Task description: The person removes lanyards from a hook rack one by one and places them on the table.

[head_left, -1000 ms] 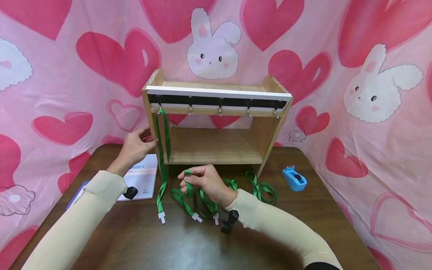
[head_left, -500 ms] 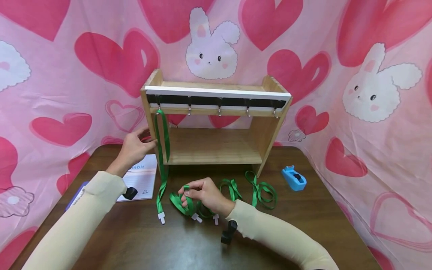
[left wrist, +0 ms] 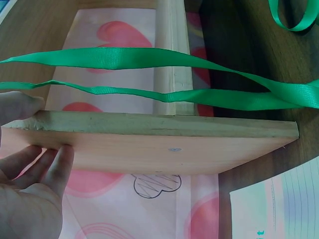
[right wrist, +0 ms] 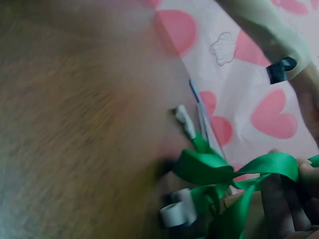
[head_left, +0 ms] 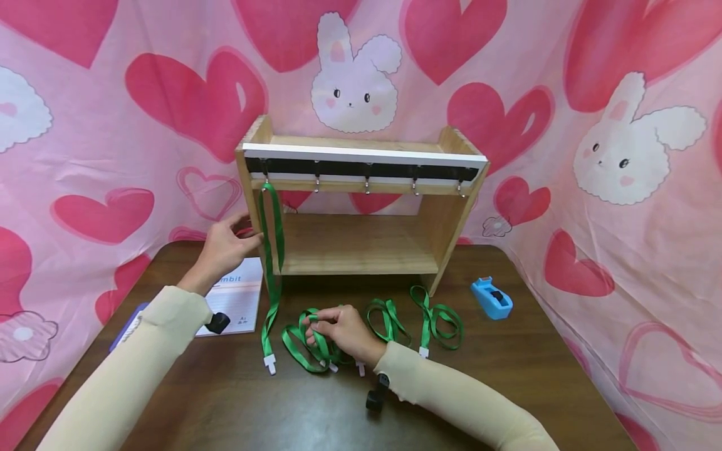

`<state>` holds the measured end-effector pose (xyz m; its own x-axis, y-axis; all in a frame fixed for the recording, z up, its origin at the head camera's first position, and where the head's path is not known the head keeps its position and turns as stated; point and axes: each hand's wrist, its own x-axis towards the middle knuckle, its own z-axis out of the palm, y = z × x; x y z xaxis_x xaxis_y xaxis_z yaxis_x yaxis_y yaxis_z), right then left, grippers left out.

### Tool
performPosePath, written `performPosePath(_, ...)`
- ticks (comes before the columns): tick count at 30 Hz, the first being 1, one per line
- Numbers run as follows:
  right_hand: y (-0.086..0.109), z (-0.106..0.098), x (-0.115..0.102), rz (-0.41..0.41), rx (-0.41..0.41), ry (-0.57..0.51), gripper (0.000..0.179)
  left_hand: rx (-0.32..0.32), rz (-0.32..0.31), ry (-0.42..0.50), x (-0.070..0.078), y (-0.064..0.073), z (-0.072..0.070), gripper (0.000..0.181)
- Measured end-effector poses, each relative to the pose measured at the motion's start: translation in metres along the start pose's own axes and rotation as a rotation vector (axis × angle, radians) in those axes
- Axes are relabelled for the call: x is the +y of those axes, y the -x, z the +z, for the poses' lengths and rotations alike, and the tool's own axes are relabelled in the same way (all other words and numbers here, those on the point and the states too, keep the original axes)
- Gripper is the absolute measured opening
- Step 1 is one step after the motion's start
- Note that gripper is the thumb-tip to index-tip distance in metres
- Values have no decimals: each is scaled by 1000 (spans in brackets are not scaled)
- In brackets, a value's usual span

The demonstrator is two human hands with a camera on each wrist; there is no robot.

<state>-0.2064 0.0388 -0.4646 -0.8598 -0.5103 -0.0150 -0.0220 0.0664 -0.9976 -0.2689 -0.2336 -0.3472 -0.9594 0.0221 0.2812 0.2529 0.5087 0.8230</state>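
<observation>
My left hand [head_left: 225, 247] holds the left side panel of a wooden shelf [head_left: 361, 241]. In the left wrist view the thumb lies at the panel's front edge and the fingers [left wrist: 57, 172] touch its outer face. Close by, a green lanyard [head_left: 271, 269] hangs from the leftmost hook, its white clip low over the table. Low in front of the shelf, my right hand [head_left: 346, 335] pinches the strap of another green lanyard [right wrist: 264, 167] between thumb and fingers. Its loops droop onto the table, and white clips show below the hand; the right hand partly hides a further lanyard.
Two more green lanyards [head_left: 389, 319] lie coiled right of the right hand. A blue tape dispenser [head_left: 492, 299] stands at the right. A notepad [head_left: 239, 300] lies under the left arm. Several metal hooks [head_left: 368, 185] line the shelf's front rail.
My right hand has come down toward the table with the pinched lanyard, whose strap now bunches in wider loops. My left hand has stayed on the shelf panel.
</observation>
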Motion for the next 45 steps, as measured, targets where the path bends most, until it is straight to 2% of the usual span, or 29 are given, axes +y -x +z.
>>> performPosePath(8, -7, 5, 8, -2, 155, 60, 20, 7, -11, 10, 2, -2, 0, 61)
performPosePath(12, -11, 7, 12, -30, 193, 68, 19, 7, -10, 19, 3, -3, -1, 60)
performPosePath(20, -10, 9, 23, -28, 256, 248, 15, 6, 20, 19, 1, -2, 0, 60)
performPosePath(24, -9, 11, 26, -28, 274, 330, 15, 6, 22, 27, 2, -2, -1, 61)
performPosePath(29, -10, 12, 31, -31, 286, 372, 15, 8, 15, 19, 1, -2, 0, 61)
performPosePath(45, -11, 15, 35, 1, 309, 369, 15, 12, 21, 7, 0, 0, 1, 60)
